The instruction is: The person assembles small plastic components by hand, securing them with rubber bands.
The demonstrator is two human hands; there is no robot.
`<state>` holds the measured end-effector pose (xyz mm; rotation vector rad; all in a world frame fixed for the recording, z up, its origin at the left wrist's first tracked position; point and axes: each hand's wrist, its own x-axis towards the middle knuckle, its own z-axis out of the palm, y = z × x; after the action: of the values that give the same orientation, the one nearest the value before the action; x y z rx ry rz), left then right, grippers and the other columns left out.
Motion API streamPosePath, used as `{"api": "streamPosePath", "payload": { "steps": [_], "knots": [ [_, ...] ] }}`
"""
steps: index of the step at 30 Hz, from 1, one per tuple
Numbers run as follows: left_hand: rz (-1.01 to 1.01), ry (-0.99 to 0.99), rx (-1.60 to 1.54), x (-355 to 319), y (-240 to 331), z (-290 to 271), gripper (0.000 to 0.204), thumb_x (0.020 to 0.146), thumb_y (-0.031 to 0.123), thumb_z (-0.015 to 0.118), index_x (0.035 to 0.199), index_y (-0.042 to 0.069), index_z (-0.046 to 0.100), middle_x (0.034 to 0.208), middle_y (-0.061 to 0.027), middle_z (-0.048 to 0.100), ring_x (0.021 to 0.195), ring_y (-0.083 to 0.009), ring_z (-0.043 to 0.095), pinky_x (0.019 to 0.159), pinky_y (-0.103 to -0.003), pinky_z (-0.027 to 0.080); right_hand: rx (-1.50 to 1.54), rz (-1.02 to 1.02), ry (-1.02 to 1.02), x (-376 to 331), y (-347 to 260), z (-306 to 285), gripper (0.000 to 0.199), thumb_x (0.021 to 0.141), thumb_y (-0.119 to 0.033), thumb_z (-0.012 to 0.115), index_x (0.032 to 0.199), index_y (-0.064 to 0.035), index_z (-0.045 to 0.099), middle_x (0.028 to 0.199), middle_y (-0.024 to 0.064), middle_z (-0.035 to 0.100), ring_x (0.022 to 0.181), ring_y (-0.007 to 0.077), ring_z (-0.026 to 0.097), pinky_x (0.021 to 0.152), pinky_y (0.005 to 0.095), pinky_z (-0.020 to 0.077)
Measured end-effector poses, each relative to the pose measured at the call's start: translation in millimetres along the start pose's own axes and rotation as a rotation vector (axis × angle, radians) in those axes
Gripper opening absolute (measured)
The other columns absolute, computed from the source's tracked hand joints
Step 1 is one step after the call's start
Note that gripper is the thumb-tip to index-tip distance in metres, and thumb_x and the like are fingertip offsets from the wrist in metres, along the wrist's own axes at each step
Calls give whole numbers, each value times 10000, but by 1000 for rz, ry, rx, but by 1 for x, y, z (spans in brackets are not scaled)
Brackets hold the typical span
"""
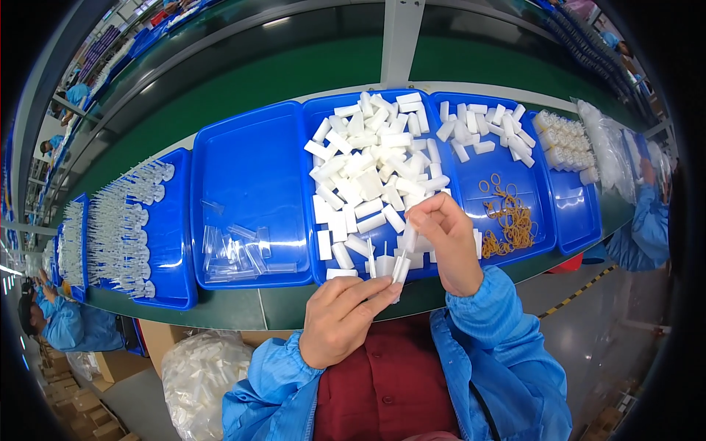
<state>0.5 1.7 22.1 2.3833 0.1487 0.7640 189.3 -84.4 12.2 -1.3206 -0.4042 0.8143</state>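
My left hand [342,317] pinches a small bunch of white plastic pieces [398,269] at the front edge of the bench. My right hand [447,239] holds the upper end of one of those pieces between thumb and fingers. Both hands hover over the near rim of a blue tray [312,121] heaped with white plastic blocks [368,165]. Just left of it, another blue tray [246,158] holds a few clear plastic sleeves [237,251].
A blue tray [540,220] to the right holds white blocks and tan rubber bands [509,217]; beyond it sit bundled white pieces [562,140] and clear bags. Far-left trays [173,242] carry rows of clear parts. A green conveyor [243,81] runs behind. People in blue coats sit on both sides.
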Motion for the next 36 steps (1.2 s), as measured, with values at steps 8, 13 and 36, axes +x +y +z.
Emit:
{"api": "streamPosePath", "payload": {
  "steps": [8, 13, 36],
  "knots": [
    [21, -10, 63, -1, 1, 1, 498, 629, -68, 720, 1103, 85, 732, 1083, -41, 704, 832, -209, 588, 702, -302, 490, -457, -636, -82, 4, 4, -7, 79, 894, -69, 680, 927, -13, 633, 954, 74, 629, 814, 105, 594, 779, 241, 468],
    [78, -44, 112, 1, 0, 1, 411, 717, 14, 692, 1121, 84, 721, 1123, -44, 688, 838, -200, 595, 686, -302, 474, -201, -388, -126, 0, 5, -1, 48, 892, -37, 669, 919, -13, 637, 943, 69, 626, 813, 112, 597, 765, 244, 478],
    [-11, 159, -36, -3, -13, 19, 412, 682, -55, 799, 1052, 30, 637, 980, -138, 661, 831, -310, 658, 693, -364, 535, -518, -536, -295, -11, -10, -15, 161, 943, -93, 605, 1090, -42, 647, 1062, 102, 631, 1060, 241, 564, 1015, 381, 408]
  ]
}}
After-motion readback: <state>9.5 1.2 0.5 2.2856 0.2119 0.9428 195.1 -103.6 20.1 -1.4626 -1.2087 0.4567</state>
